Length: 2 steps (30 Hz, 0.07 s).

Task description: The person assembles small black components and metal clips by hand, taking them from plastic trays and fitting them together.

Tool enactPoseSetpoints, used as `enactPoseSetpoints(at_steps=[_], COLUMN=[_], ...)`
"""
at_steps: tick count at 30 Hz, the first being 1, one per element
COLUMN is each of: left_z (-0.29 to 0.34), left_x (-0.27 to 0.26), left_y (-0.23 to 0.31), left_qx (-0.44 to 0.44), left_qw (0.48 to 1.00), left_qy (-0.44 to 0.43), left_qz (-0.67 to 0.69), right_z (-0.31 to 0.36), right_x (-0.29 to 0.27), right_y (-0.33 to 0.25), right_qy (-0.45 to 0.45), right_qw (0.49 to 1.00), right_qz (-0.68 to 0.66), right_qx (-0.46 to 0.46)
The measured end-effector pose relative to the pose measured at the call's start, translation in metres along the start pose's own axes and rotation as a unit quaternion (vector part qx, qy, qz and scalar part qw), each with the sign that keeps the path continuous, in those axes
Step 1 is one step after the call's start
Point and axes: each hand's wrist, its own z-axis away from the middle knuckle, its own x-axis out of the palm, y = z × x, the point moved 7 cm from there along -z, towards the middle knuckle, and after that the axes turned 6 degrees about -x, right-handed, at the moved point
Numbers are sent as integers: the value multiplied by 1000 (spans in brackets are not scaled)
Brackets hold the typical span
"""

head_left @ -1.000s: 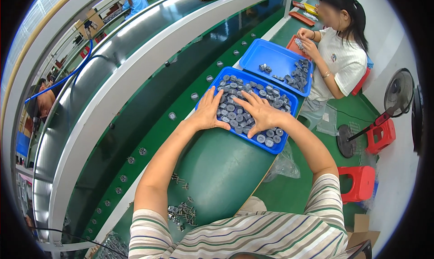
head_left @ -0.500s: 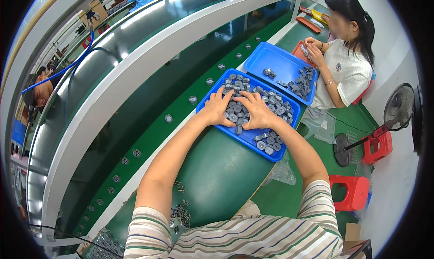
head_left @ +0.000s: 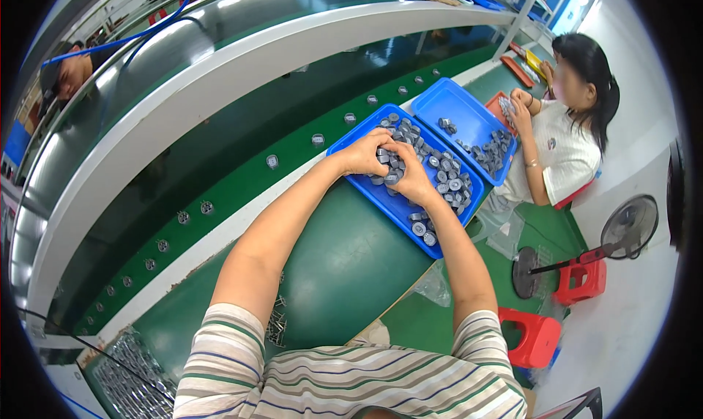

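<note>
A blue tray (head_left: 381,194) holds many small grey round plastic parts (head_left: 448,176). Inside it, my left hand (head_left: 364,155) and my right hand (head_left: 411,176) curve toward each other, fingers nearly meeting. Between them they clasp a cluster of the grey round parts (head_left: 388,164). The fingers and palms hide some of these pieces. More of them lie beyond my hands and along the tray's right side, while part of the blue bottom shows on the near side.
A second blue tray (head_left: 441,97) with fewer grey parts adjoins mine, near a seated co-worker (head_left: 567,126). Left runs a green conveyor (head_left: 242,181) carrying spaced round pieces. Metal pronged pieces (head_left: 277,324) lie on the green table (head_left: 344,265). Red stools (head_left: 531,335) and a fan (head_left: 630,227) stand right.
My hands have drawn closer together, gathering the grey parts between them. The whole view has shifted, bringing more of the lower-left table corner into sight.
</note>
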Motion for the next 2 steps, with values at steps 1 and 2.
enactPoseSetpoints(at_steps=[1,2], left_z=[3,4], left_x=[-5,-2], left_y=[-3,-3], left_qx=[-13,-53], left_qw=[1000,998], left_qy=[9,-4], left_qz=[1,22], right_z=[-4,0], right_x=[5,5], right_y=[1,9], right_qy=[0,4], right_qw=[999,996], right_qz=[-41,-65], right_qx=[15,57])
